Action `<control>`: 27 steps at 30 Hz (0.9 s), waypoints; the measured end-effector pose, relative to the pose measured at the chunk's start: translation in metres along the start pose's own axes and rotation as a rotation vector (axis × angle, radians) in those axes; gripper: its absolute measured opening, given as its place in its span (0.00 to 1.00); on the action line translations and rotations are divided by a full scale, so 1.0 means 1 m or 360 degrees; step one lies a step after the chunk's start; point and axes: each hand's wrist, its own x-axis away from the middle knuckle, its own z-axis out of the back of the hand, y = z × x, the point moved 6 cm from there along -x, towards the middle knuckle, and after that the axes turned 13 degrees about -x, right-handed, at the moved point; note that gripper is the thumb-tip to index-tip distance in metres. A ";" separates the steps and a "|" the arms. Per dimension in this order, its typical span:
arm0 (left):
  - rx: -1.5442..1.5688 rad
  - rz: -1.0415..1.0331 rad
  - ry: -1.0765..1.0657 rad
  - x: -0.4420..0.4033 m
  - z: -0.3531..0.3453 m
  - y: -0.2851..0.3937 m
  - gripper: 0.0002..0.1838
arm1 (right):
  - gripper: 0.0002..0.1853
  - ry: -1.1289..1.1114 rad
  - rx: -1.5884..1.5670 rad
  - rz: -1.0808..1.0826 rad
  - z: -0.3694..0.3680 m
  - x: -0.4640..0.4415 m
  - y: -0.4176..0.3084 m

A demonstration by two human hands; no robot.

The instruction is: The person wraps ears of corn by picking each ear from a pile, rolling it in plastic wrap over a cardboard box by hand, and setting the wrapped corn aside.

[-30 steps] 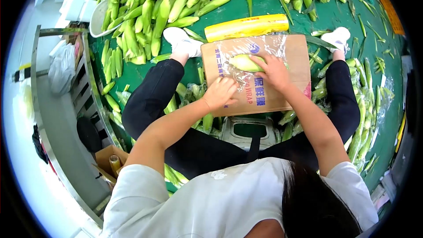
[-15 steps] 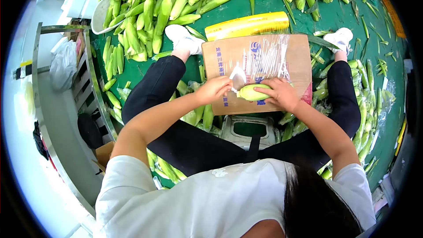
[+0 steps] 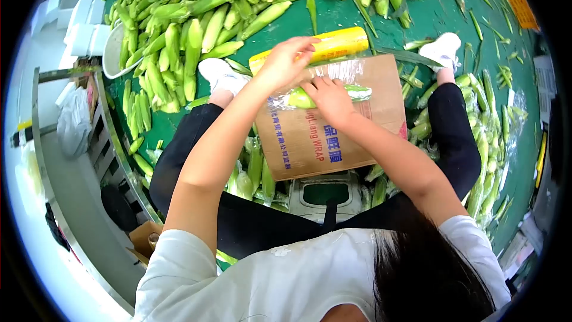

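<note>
Corn (image 3: 301, 99) lies on cardboard (image 3: 378, 116) under the right hand (image 3: 332, 101), fingers draped; left hand (image 3: 287, 63) half-curled by the yellow roll (image 3: 341, 43). I can't tell either grip's hold.

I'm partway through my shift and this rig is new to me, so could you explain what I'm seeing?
There is no machine here: a seated person works with two bare hands. The one wide, round view comes from a camera worn on the head, looking forward and down.

Between the knees lies a flat-topped brown cardboard box with printed lettering, partly covered by clear plastic film. The right hand lies over a pale green, husk-covered ear of corn on it; whether it grips or only presses is unclear. The left hand is by a shiny yellow cylindrical roll at the box's far edge; contact is hard to tell.

Beyond, a large heap of green corn ears covers part of the green floor.
</note>
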 end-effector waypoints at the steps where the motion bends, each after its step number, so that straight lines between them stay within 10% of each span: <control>1: -0.0095 0.0008 -0.0181 -0.003 -0.018 0.015 0.21 | 0.32 -0.0247 -0.0091 -0.0123 -0.008 -0.004 0.002; 14: -0.1426 -0.0582 -0.0361 0.058 -0.166 0.042 0.32 | 0.45 -0.1511 -0.1169 0.0111 -0.046 0.068 -0.010; 16: -0.1265 -0.0639 -0.0213 0.069 -0.167 0.047 0.32 | 0.50 -0.2602 -0.1286 -0.0173 -0.037 0.108 -0.045; 18: -0.0971 -0.0670 -0.0246 0.071 -0.153 0.058 0.33 | 0.47 -0.2816 -0.1586 0.0060 -0.018 0.175 -0.106; 25: -0.1128 -0.0649 -0.0284 0.102 -0.188 0.075 0.34 | 0.45 -0.1714 -0.1937 -0.0717 0.126 0.261 -0.093; 27: -0.1144 -0.0782 -0.0349 0.128 -0.214 0.101 0.38 | 0.46 -0.0928 -0.2899 -0.1415 0.138 0.306 -0.061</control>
